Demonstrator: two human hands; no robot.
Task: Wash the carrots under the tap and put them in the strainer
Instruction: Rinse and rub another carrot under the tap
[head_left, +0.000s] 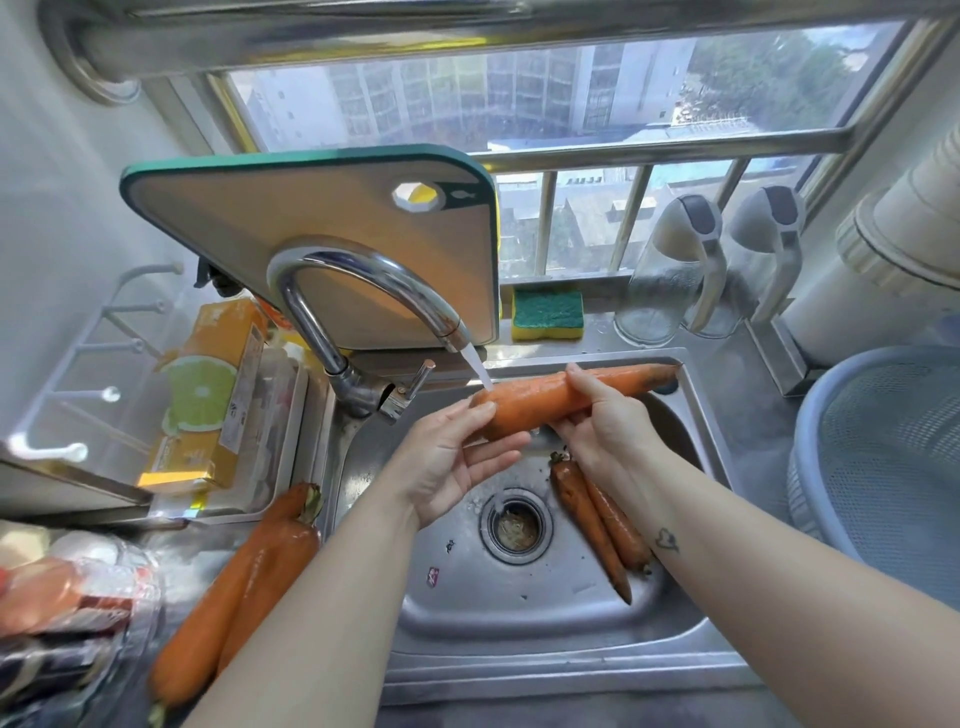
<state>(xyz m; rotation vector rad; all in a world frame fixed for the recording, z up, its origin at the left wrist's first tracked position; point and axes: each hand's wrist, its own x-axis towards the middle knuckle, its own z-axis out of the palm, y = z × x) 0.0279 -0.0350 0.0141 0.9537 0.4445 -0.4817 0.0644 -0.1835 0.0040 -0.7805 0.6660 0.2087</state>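
Observation:
I hold a large orange carrot (540, 400) level over the steel sink (519, 603), under water running from the curved tap (358, 275). My right hand (597, 421) grips its middle from behind. My left hand (452, 457) cups its thick left end, fingers partly spread against it. Two thin carrots (597, 519) lie in the basin right of the drain. Two big carrots (244, 592) rest on the counter left of the sink. The blue-grey strainer (883, 457) stands at the right, nothing visible inside.
A green-edged cutting board (322, 218) leans behind the tap. A yellow-green sponge (548, 314) and two glass dispensers (675, 275) sit on the sill. An orange box (208, 395) and packaged food (67, 597) crowd the left counter.

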